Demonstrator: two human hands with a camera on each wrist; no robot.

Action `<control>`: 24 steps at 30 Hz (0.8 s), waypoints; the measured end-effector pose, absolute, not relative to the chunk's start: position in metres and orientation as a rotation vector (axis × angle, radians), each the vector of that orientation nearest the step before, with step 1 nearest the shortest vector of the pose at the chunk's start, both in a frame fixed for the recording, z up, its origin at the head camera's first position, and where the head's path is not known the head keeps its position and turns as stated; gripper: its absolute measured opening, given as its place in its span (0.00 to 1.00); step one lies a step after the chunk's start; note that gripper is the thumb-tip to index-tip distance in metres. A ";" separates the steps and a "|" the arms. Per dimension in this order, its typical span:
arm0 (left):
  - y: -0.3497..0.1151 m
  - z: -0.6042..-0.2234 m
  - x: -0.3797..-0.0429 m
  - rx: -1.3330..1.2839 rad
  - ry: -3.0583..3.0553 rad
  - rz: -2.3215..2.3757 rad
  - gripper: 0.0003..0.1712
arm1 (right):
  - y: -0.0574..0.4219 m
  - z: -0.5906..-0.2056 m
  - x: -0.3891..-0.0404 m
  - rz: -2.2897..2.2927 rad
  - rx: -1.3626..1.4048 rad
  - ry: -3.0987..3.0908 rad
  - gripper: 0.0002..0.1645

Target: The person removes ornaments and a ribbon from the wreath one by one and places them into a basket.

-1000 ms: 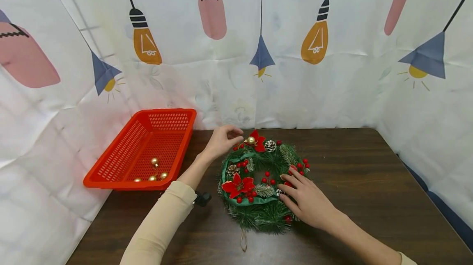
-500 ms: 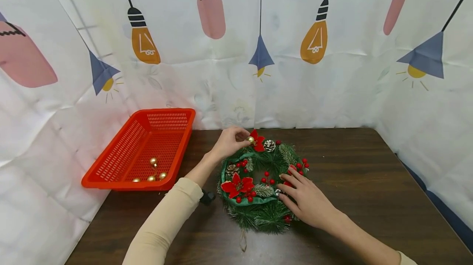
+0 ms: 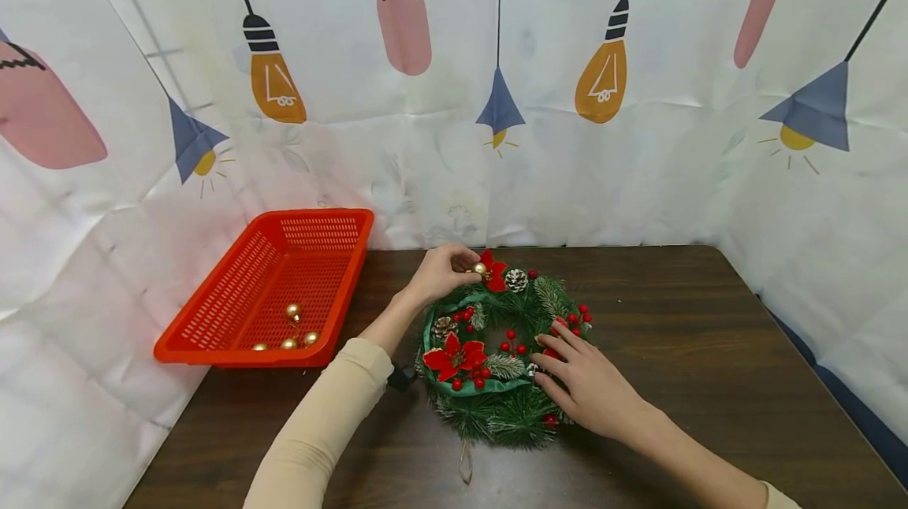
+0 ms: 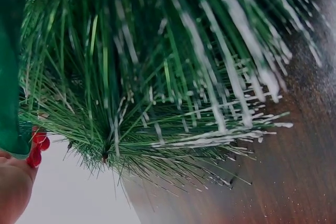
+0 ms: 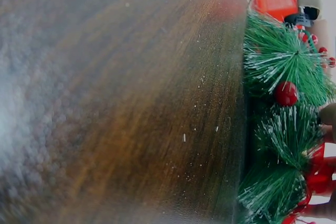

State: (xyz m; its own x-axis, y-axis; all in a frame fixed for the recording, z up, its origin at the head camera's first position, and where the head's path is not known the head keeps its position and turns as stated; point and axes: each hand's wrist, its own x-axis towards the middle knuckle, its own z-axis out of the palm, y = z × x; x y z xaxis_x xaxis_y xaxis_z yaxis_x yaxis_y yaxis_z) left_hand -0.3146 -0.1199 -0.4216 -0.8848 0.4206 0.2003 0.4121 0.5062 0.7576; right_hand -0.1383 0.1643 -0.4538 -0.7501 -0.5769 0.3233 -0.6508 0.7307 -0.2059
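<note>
A green wreath (image 3: 521,430) with red poinsettias, berries and pine cones lies flat on the table. At its back left, my left hand (image 3: 441,274) pinches a small gold bauble (image 3: 479,268) between thumb and fingers, beside a red poinsettia (image 3: 493,273). My right hand (image 3: 578,373) rests on the wreath's right side with its fingers extended over the greenery. A green ribbon (image 3: 489,388) curves along the front and left of the wreath. In the left wrist view, pine needles (image 4: 157,77) cover most of the picture, and the bauble is hidden there.
A red plastic basket (image 3: 319,261) stands at the left of the dark wooden table (image 3: 681,320), with several gold baubles (image 3: 293,310) inside. A twine loop (image 3: 465,462) sticks out from the wreath's front. A patterned curtain (image 3: 426,178) hangs behind the table.
My left hand has moved right, from beside the wreath's back left edge onto the gold bauble, and its fingers have closed on it. The right hand has stayed on the wreath.
</note>
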 end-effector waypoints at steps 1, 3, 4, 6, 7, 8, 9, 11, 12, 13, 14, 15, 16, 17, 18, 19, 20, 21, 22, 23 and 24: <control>-0.120 -0.422 -0.315 0.752 2.723 1.356 0.18 | 0.164 -0.454 -0.138 0.453 0.972 -2.701 0.21; -0.121 -0.423 -0.316 0.750 2.736 1.339 0.18 | 0.164 -0.455 -0.138 0.452 0.971 -2.709 0.21; -0.121 -0.423 -0.317 0.749 2.743 1.331 0.17 | 0.164 -0.455 -0.138 0.453 0.971 -2.713 0.21; -0.121 -0.424 -0.318 0.752 2.744 1.330 0.16 | 0.164 -0.455 -0.138 0.452 0.970 -2.718 0.21; -0.122 -0.424 -0.318 0.754 2.740 1.335 0.16 | 0.164 -0.455 -0.138 0.450 0.970 -2.719 0.21; -0.122 -0.424 -0.318 0.756 2.734 1.341 0.16 | 0.164 -0.455 -0.138 0.448 0.971 -2.720 0.22; -0.123 -0.424 -0.318 0.756 2.727 1.351 0.16 | 0.165 -0.455 -0.138 0.447 0.971 -2.721 0.22; -0.124 -0.423 -0.318 0.760 2.710 1.376 0.17 | 0.165 -0.455 -0.139 0.444 0.972 -2.721 0.22; -0.124 -0.423 -0.318 0.762 2.700 1.389 0.17 | 0.165 -0.455 -0.139 0.444 0.972 -2.721 0.22; -0.125 -0.422 -0.318 0.765 2.691 1.402 0.18 | 0.165 -0.455 -0.139 0.445 0.972 -2.721 0.22; -0.126 -0.421 -0.318 0.766 2.683 1.415 0.18 | 0.165 -0.455 -0.139 0.445 0.972 -2.720 0.22; -0.126 -0.420 -0.318 0.766 2.677 1.427 0.18 | 0.165 -0.455 -0.139 0.447 0.973 -2.720 0.22; -0.127 -0.420 -0.318 0.763 2.670 1.437 0.18 | 0.165 -0.455 -0.139 0.447 0.973 -2.719 0.22; -0.128 -0.419 -0.318 0.758 2.661 1.451 0.18 | 0.165 -0.455 -0.139 0.447 0.974 -2.718 0.22; -0.129 -0.419 -0.319 0.753 2.655 1.462 0.18 | 0.165 -0.455 -0.139 0.447 0.974 -2.718 0.22; -0.130 -0.418 -0.319 0.747 2.647 1.476 0.18 | 0.165 -0.455 -0.139 0.446 0.974 -2.717 0.21; -0.131 -0.417 -0.319 0.740 2.639 1.488 0.18 | 0.165 -0.455 -0.139 0.444 0.974 -2.718 0.21; -0.132 -0.417 -0.319 0.737 2.634 1.497 0.18 | 0.165 -0.455 -0.139 0.443 0.974 -2.718 0.21; -0.132 -0.416 -0.319 0.731 2.629 1.506 0.19 | 0.165 -0.455 -0.139 0.441 0.973 -2.719 0.21; -0.133 -0.416 -0.319 0.726 2.624 1.515 0.19 | 0.165 -0.455 -0.139 0.439 0.972 -2.719 0.21; -0.134 -0.415 -0.319 0.725 2.623 1.519 0.19 | 0.165 -0.455 -0.139 0.438 0.970 -2.721 0.21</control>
